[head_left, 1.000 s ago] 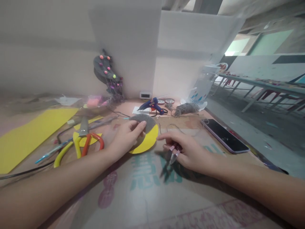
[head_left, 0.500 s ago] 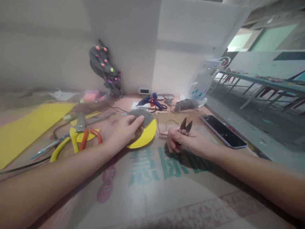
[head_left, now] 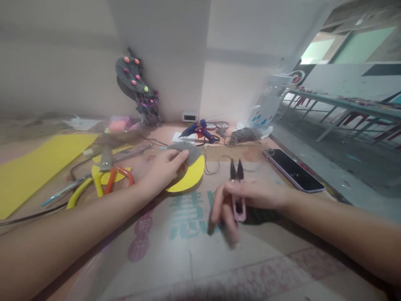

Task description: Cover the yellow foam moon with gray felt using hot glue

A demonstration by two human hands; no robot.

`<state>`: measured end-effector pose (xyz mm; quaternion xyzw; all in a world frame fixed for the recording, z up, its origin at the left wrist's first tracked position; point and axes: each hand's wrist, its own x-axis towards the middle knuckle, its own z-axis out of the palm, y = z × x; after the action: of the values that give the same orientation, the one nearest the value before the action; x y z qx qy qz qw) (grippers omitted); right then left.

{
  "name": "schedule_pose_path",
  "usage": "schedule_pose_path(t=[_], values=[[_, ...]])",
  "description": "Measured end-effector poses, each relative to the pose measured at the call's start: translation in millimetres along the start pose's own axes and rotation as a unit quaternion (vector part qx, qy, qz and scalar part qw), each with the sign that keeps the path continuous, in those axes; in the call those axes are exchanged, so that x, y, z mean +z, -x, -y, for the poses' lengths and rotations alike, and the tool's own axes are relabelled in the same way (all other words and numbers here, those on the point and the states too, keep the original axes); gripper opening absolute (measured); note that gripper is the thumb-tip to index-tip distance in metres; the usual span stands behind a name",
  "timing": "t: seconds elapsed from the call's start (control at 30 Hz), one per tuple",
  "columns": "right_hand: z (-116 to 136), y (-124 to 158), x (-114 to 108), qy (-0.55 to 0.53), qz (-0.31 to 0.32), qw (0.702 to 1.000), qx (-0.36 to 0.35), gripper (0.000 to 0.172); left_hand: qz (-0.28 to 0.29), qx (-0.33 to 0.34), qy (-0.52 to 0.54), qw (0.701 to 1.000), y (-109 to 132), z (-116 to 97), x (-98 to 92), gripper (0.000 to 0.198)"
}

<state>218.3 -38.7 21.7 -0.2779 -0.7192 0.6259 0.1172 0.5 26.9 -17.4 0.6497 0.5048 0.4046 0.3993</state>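
My left hand (head_left: 172, 165) is closed on a round disc, its thumb on the grey, yarn-covered part (head_left: 192, 152) and its fingers partly hidden. The disc's near right part is bare yellow card (head_left: 189, 179). My right hand (head_left: 230, 200) holds thread snips (head_left: 238, 205) with a pink handle under the thumb. Their dark blades point away from me and stand apart, and the other fingers hang loose and blurred. A loose grey strand of yarn (head_left: 212, 172) curls between the disc and the snips.
Left lie orange-and-yellow-handled scissors (head_left: 111, 179) and a yellow sheet (head_left: 40, 167). Behind the disc are a blue glue gun (head_left: 199, 130), a small display (head_left: 189, 117) and a grey yarn bundle (head_left: 244, 136). A phone (head_left: 294, 170) lies right. A grey decorated crescent (head_left: 131, 79) stands against the wall.
My right hand has turned and its fingers have loosened and dropped nearer to me, so the pink handle of the snips now shows. My left hand stays on the disc.
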Motion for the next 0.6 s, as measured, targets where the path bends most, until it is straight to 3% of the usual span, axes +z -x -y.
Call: schedule_pose_path(t=[0.07, 0.17, 0.23, 0.3, 0.43, 0.6], values=[[-4.1, -0.5, -6.9, -0.037, -0.045, 0.998, 0.003, 0.056, 0.003, -0.003, -0.001, 1.0, 0.1, 0.6, -0.5, 0.042], [-11.6, -3.9, -25.7, 0.01, -0.182, 0.982, -0.042, 0.038, 0.014, -0.011, 0.014, 1.0, 2.1, 0.7, 0.1, 0.041], [-15.5, -5.8, -41.6, 0.087, -0.293, 0.951, -0.052, 0.029, 0.02, -0.013, 0.032, 0.999, 4.2, 0.0, 1.4, 0.039], [-18.1, -5.5, -58.0, 0.22, -0.382, 0.897, -0.018, 0.023, 0.02, -0.015, 0.038, 0.999, 6.2, -1.3, 2.8, 0.038], [-24.8, 0.4, -88.0, 0.444, -0.411, 0.793, 0.073, 0.033, 0.012, -0.005, 0.001, 1.0, 8.3, -4.2, 3.8, 0.033], [-37.9, 3.7, -107.1, 0.538, -0.376, 0.752, 0.057, 0.043, 0.019, 0.005, -0.023, 1.0, 8.1, -5.2, 3.6, 0.032]])
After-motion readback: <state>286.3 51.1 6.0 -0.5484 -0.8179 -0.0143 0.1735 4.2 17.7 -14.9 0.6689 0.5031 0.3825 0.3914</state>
